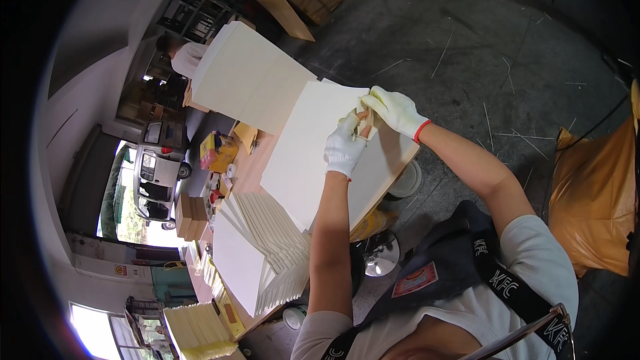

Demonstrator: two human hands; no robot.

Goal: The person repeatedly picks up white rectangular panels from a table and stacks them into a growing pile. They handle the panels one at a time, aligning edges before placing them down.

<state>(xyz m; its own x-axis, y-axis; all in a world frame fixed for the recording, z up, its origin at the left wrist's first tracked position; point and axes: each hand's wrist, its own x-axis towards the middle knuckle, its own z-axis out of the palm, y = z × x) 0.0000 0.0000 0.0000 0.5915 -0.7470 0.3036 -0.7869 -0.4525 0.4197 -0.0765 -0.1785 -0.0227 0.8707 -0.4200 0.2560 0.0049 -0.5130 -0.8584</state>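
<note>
White cotton gloves cover both of my hands, with bare fingertips showing on the left one. A large white sheet [303, 140] lies on the pale table, over more white sheets. My left hand [345, 145] is closed at the sheet's right-hand edge, thumb and finger pinched there. Right beside it, my right hand [395, 111] is closed around the sheet's far right corner, its fingers curled toward the left hand. The edge between the fingers is partly hidden by the gloves.
A fanned stack of white sheets [267, 253] lies nearer on the left. Beyond stands a tall sheet pile [257, 73], with another person [187, 57] behind it. A yellow box [218, 151] sits on the table's left side. An orange sack [593, 197] stands at right.
</note>
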